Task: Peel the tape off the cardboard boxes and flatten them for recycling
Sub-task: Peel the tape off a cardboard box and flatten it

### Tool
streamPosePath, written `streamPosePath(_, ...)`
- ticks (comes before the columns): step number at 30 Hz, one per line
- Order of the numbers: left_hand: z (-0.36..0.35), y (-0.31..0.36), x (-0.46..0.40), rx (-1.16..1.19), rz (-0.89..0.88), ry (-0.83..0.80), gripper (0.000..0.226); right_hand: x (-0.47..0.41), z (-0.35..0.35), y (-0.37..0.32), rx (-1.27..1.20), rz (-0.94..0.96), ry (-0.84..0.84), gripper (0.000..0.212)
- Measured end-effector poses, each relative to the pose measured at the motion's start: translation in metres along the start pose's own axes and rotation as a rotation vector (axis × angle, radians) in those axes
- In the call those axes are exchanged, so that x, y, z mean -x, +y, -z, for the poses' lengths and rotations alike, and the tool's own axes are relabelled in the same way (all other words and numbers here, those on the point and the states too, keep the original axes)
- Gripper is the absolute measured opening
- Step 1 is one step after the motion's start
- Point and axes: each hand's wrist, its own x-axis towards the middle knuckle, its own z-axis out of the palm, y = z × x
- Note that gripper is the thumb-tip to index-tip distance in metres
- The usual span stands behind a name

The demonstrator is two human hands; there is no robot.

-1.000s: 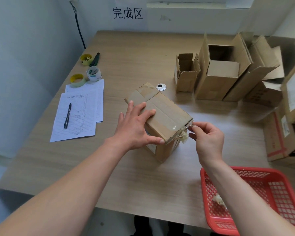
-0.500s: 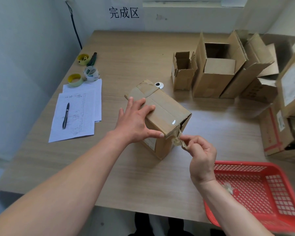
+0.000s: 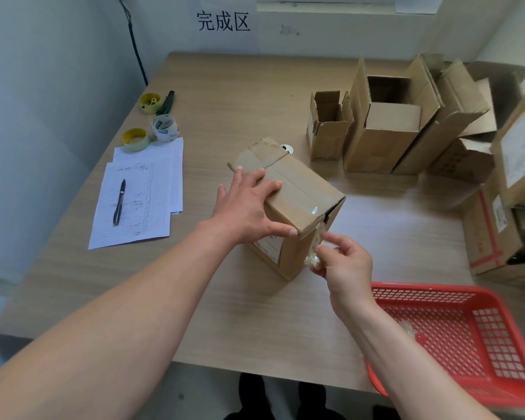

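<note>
Head view: brown cardboard box (image 3: 297, 189), glossy tape strip (image 3: 315, 247) pinched by right hand (image 3: 346, 265); left hand (image 3: 249, 207) presses flat, fingers spread.

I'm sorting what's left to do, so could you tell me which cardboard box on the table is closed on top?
The box under the left hand, mid-table. The open boxes stand behind with flaps up.
</note>
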Motion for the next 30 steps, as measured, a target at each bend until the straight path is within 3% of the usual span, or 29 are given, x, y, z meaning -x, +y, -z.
streamPosePath(2, 0.000, 0.000, -0.001, -0.001, -0.007, 0.004, 0.107, 0.007, 0.000, 0.002, -0.031, -0.049, 0.003, 0.010)
streamPosePath(7, -0.004, -0.004, 0.002, 0.009, -0.011, 0.011, 0.109, -0.002, 0.000, -0.012, -0.252, -0.144, 0.106, 0.023)
streamPosePath(18, -0.006, -0.005, 0.006, 0.014, -0.009, 0.017, 0.108, -0.028, -0.001, -0.031, -0.164, -0.123, 0.077, 0.019)
streamPosePath(23, -0.007, -0.004, 0.007, 0.007, -0.004, 0.015, 0.108, -0.034, 0.006, -0.036, -0.318, -0.176, 0.122, 0.021)
streamPosePath(27, -0.007, -0.004, 0.007, -0.002, -0.004, 0.015, 0.108, -0.038, 0.008, -0.040, -0.293, -0.201, 0.085, 0.008)
streamPosePath(30, -0.007, -0.005, 0.007, -0.009, -0.003, 0.019, 0.109, -0.039, 0.008, -0.037, -0.243, -0.204, 0.050, 0.022)
